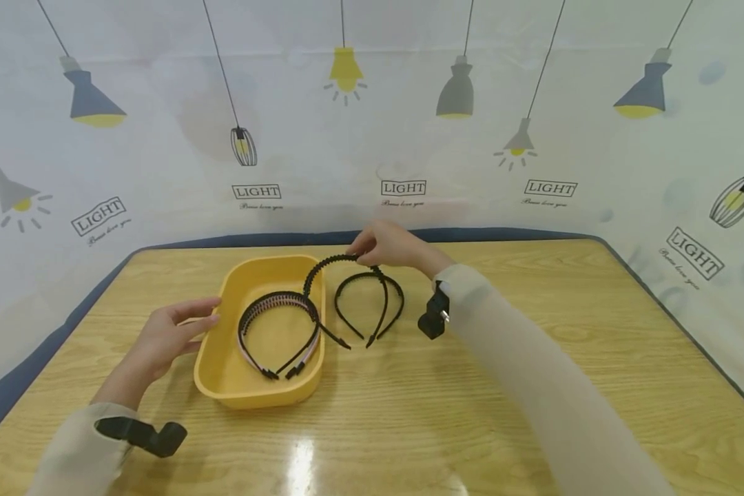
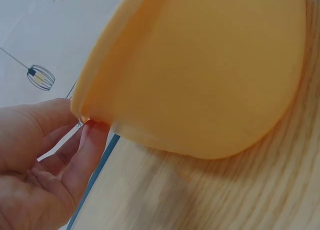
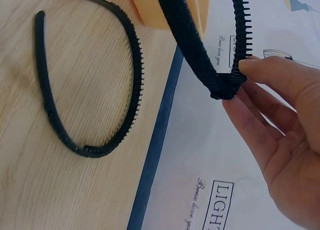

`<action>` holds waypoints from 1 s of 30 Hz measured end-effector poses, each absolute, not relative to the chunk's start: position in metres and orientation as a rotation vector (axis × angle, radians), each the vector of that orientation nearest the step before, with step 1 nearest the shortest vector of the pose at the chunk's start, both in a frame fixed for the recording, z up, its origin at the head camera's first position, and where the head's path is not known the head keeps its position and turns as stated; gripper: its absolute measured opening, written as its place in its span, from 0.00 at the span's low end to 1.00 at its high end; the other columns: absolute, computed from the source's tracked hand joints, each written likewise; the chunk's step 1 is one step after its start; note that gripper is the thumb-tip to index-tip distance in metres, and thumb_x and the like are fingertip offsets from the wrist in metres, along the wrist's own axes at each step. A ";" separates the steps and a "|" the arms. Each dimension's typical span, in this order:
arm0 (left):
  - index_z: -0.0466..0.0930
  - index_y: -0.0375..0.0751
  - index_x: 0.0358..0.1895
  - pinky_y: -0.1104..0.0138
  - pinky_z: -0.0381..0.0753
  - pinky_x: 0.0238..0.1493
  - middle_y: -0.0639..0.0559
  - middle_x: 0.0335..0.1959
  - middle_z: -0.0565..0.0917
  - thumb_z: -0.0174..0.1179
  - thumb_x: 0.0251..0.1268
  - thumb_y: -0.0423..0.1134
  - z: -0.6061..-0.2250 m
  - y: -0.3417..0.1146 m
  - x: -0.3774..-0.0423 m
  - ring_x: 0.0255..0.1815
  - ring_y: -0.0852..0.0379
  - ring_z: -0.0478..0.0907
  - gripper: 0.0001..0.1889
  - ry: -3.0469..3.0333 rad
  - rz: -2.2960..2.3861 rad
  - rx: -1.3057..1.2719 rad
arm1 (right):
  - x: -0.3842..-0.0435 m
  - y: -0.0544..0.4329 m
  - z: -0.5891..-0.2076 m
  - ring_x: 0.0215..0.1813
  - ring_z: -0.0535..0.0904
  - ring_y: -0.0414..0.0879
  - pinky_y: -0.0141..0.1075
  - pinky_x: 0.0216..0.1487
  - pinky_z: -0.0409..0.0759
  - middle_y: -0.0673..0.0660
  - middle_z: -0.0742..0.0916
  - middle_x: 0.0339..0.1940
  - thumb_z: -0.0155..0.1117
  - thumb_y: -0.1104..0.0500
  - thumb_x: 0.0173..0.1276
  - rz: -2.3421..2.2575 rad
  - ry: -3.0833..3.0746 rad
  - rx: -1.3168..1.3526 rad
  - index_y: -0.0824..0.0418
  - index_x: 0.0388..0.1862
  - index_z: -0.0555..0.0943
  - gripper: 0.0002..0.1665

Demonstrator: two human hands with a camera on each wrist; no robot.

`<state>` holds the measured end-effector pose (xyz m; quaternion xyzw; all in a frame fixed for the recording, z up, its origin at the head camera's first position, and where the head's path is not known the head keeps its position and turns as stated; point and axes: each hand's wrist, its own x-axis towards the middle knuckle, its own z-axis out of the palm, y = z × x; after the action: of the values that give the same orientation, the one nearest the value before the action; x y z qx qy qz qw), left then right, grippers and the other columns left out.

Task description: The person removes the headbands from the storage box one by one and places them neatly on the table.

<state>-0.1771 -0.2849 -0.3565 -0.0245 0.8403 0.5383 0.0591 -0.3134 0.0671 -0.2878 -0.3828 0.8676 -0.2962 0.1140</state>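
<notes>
My right hand (image 1: 392,244) pinches a black toothed headband (image 3: 189,37) at the top of its arch, above the table beside the bin's right wall. One leg of this headband hangs near the bin's edge. Just under it, another black headband (image 1: 399,293) lies on the wood. At the left side, my left hand (image 1: 164,337) holds the rim of the yellow bin (image 1: 211,379) with its fingertips. Inside the bin several headbands (image 1: 248,313), black and pink, lie nested together, ends toward me.
Beneath everything is a wood-grain table (image 1: 446,427) with a dark blue edge (image 1: 273,239) at the back. A white backdrop (image 1: 372,138) printed with lamps rises behind it. Each forearm wears a black wrist camera (image 1: 434,313).
</notes>
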 end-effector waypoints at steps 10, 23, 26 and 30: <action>0.60 0.32 0.66 0.62 0.80 0.45 0.33 0.62 0.63 0.55 0.65 0.47 -0.357 -0.286 -0.177 0.52 0.60 0.70 0.32 2.536 1.639 -0.069 | -0.316 0.098 -0.293 0.45 0.79 0.46 0.36 0.44 0.80 0.58 0.83 0.46 0.61 0.65 0.63 -0.904 2.576 -1.056 0.63 0.49 0.81 0.14; 0.60 0.32 0.67 0.61 0.80 0.45 0.32 0.62 0.63 0.55 0.65 0.47 -0.357 -0.286 -0.179 0.58 0.46 0.66 0.32 2.546 1.617 -0.069 | -0.318 0.124 -0.302 0.44 0.80 0.49 0.38 0.43 0.81 0.60 0.84 0.43 0.61 0.67 0.62 -0.907 2.615 -0.972 0.66 0.48 0.81 0.15; 0.60 0.33 0.67 0.61 0.80 0.45 0.33 0.62 0.63 0.55 0.65 0.47 -0.357 -0.286 -0.178 0.58 0.47 0.66 0.32 2.544 1.622 -0.067 | -0.318 0.128 -0.303 0.44 0.80 0.49 0.38 0.43 0.81 0.60 0.84 0.43 0.61 0.68 0.62 -0.906 2.620 -0.951 0.66 0.48 0.81 0.15; 0.60 0.33 0.67 0.62 0.80 0.45 0.33 0.62 0.63 0.56 0.65 0.47 -0.358 -0.286 -0.178 0.57 0.50 0.67 0.32 2.543 1.621 -0.069 | -0.319 0.134 -0.305 0.44 0.80 0.50 0.38 0.43 0.81 0.61 0.84 0.43 0.61 0.68 0.61 -0.906 2.631 -0.921 0.67 0.47 0.81 0.14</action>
<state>-0.1784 -0.2864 -0.3576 -0.0227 0.8413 0.5364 0.0625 -0.3187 0.1338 -0.3048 -0.3123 0.8927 -0.3074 0.1050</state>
